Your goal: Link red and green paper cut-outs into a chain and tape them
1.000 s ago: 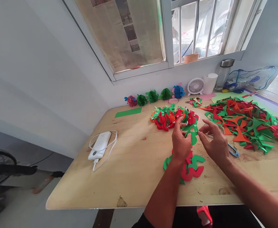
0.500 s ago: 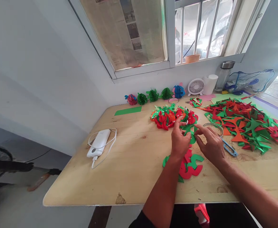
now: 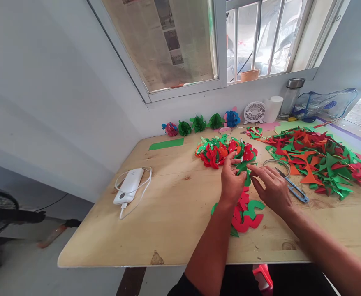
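My left hand (image 3: 232, 181) is closed on a green paper cutout (image 3: 247, 177), thumb and fingers pinching it. My right hand (image 3: 271, 187) meets the same piece at its right edge, its fingers bent around that side. Just beyond my left hand lies a heap of red, orange and green paper shapes (image 3: 216, 155). Nearer my body, partly covered by my left forearm, are curved red and green paper pieces (image 3: 251, 220). Blue thread snips (image 3: 297, 191) rest on the table right of my right hand, beside a roll of tape (image 3: 277, 164).
Red and green paper scraps (image 3: 319, 160) are piled at the right. Along the wall stand folded paper figures (image 3: 198, 123), a small white fan (image 3: 254, 112) and a glass bottle (image 3: 291, 98). A white power bank (image 3: 128, 186) with its cable lies left. A green strip (image 3: 166, 144) sits behind.
Both hands have shifted slightly left with the green paper cutout. My right hand has turned a little, and more of the snips shows now.
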